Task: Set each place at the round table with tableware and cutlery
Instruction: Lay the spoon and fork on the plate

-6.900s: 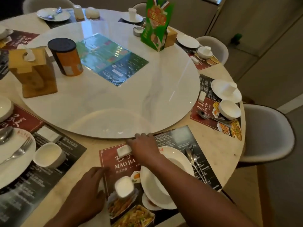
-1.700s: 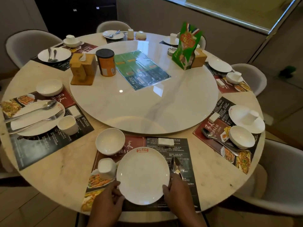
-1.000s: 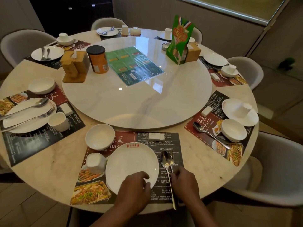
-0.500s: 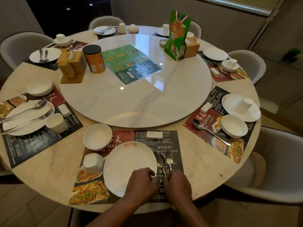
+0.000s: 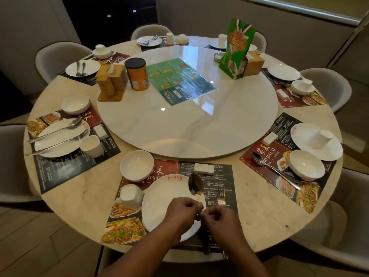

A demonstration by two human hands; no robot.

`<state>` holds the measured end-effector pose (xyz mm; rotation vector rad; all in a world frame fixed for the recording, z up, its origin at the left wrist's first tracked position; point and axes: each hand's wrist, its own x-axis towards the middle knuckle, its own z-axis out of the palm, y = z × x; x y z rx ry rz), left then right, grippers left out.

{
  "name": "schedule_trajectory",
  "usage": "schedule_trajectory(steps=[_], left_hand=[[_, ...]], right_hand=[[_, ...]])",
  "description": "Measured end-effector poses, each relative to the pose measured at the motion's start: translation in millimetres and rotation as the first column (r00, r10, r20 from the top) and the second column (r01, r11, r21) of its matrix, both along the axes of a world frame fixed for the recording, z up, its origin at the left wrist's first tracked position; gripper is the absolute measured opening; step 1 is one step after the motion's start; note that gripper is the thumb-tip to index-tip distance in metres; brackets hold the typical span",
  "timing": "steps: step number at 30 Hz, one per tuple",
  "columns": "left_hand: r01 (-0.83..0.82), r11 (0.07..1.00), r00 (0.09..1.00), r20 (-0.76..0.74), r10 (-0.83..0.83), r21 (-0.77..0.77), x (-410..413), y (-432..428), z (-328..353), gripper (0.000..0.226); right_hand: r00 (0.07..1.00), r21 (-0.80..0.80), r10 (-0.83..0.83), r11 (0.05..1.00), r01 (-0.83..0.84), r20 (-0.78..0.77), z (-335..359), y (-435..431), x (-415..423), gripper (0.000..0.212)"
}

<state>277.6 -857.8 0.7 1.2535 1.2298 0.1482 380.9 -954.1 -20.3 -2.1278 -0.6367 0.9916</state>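
Note:
At the near place a white plate (image 5: 169, 198) lies on a dark placemat (image 5: 211, 176). A spoon (image 5: 195, 185) rests with its bowl over the plate's right rim, and my left hand (image 5: 182, 211) is closed on its handle. A fork (image 5: 220, 193) lies on the mat just right of it, its handle running under my right hand (image 5: 221, 219), whose fingers are curled shut. The fingertips of both hands nearly touch. A white bowl (image 5: 136, 165), a white cup (image 5: 129, 196) and a small white block (image 5: 203, 168) sit around the plate.
A marble turntable (image 5: 199, 126) fills the round table's (image 5: 79, 196) middle, carrying a wooden holder (image 5: 110, 82), an orange tin (image 5: 137, 74), a green menu sheet (image 5: 179, 80) and a green card stand (image 5: 236, 50). Other places hold plates, bowls, cups and cutlery. Grey chairs ring the table.
My left hand left the plate's rim and closed on the spoon. The spoon shifted left onto the plate's edge, apart from the fork. The right hand stayed over the fork's handle.

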Motion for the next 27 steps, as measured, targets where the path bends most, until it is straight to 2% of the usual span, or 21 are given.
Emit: schedule_trajectory(steps=[1, 4, 6, 10, 18, 24, 27], left_hand=[[-0.006, 0.999, 0.999, -0.034, 0.008, 0.048, -8, 6, -1, 0.014], [-0.013, 0.985, 0.988, -0.15, 0.04, 0.173, -34, 29, -7, 0.014], [0.016, 0.977, 0.969, -0.246, 0.037, 0.211, -50, 44, -15, 0.015], [0.067, 0.972, 0.943, -0.334, 0.013, 0.226, -63, 60, -31, 0.015], [0.206, 0.924, 0.886, -0.461, -0.036, 0.323, -61, 65, -47, 0.018], [0.244, 0.888, 0.863, -0.505, -0.016, 0.389, -61, 69, -50, 0.017], [0.245, 0.879, 0.866, -0.5, -0.008, 0.41, -61, 70, -51, 0.016]], right_hand=[[0.999, -0.015, 0.008, 1.0, -0.007, 0.049, -1, 1, 2, 0.008], [0.926, -0.106, 0.039, 0.994, 0.001, 0.375, -7, -4, 13, 0.013], [0.879, -0.166, 0.076, 0.986, 0.004, 0.47, -13, -10, 18, 0.017], [0.883, -0.233, 0.113, 0.972, -0.004, 0.456, -23, -12, 16, 0.022], [0.909, -0.28, 0.055, 0.958, 0.069, 0.414, -19, -7, 14, 0.019], [0.951, -0.261, -0.045, 0.957, 0.129, 0.305, -15, -2, 19, 0.006], [0.965, -0.181, -0.101, 0.972, 0.147, 0.241, -9, 5, 18, 0.008]])
